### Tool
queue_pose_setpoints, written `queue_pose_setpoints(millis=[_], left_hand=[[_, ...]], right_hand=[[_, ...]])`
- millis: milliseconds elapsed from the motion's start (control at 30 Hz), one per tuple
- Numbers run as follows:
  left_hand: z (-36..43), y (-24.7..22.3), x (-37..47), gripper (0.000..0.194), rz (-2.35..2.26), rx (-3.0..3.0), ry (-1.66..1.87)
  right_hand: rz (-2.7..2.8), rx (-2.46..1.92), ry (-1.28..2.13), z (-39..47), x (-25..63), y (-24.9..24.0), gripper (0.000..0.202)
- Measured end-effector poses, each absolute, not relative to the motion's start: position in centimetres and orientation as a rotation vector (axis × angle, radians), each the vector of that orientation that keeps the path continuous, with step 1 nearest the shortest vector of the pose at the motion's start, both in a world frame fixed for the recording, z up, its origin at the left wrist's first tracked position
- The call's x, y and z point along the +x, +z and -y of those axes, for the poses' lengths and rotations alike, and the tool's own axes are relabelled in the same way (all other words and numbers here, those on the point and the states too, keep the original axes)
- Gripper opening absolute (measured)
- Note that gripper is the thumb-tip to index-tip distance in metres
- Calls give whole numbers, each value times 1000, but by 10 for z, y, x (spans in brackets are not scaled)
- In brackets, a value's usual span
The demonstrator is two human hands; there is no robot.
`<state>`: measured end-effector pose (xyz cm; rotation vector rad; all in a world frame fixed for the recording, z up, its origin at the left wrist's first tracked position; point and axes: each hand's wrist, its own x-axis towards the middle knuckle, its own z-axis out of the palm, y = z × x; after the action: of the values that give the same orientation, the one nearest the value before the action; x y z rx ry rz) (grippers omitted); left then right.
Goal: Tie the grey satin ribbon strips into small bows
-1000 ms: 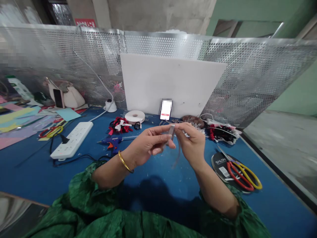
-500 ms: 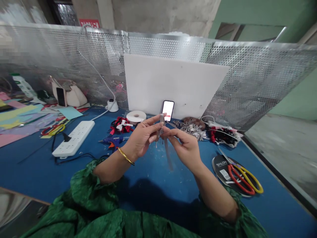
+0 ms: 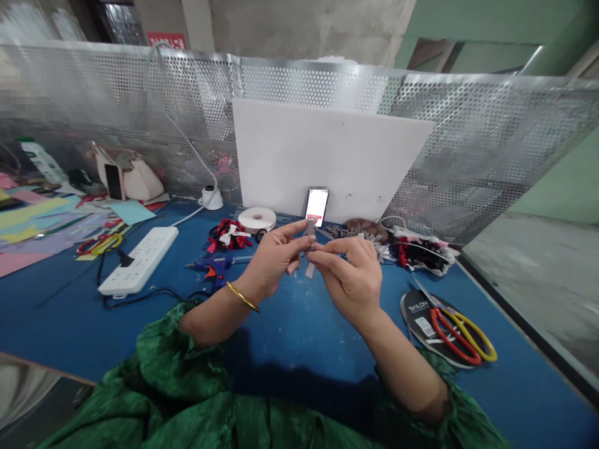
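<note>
A narrow grey ribbon [image 3: 311, 232] is held up over the middle of the table, in front of a lit phone [image 3: 317, 206]. My left hand [image 3: 276, 257] pinches it between thumb and fingers, with the ribbon's upper end at the index fingertip. From the other side my right hand [image 3: 353, 274] grips it with thumb and forefinger close to the left thumb. A short end of ribbon hangs below the fingertips. The fingers hide how the ribbon is folded between them.
A blue glue gun [image 3: 218, 265], red bows [image 3: 228, 236] and a white ribbon roll [image 3: 257, 219] lie left of my hands. Grey bows [image 3: 374, 240] are behind. Scissors [image 3: 456, 330] rest on a black spool [image 3: 421, 318] at right; a power strip [image 3: 140, 259] is at left.
The ribbon's hanging end has shortened below my fingers. My right hand has turned slightly, its fingers more curled, and both hands stay close together.
</note>
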<state>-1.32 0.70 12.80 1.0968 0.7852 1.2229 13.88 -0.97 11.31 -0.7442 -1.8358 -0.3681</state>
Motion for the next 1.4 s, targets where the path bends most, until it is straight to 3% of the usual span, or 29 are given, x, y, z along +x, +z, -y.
queue_pose_setpoints(millis=[400, 733, 1400], left_hand=[[-2, 121, -7, 51, -813, 1258, 1141], [5, 128, -10, 56, -792, 1376, 1137], [10, 132, -7, 56, -827, 1522, 1129]], right_hand=[[1691, -870, 181, 10, 140, 117, 9], [1658, -866, 304, 10, 142, 121, 12], [1424, -759, 856, 10, 146, 118, 11]])
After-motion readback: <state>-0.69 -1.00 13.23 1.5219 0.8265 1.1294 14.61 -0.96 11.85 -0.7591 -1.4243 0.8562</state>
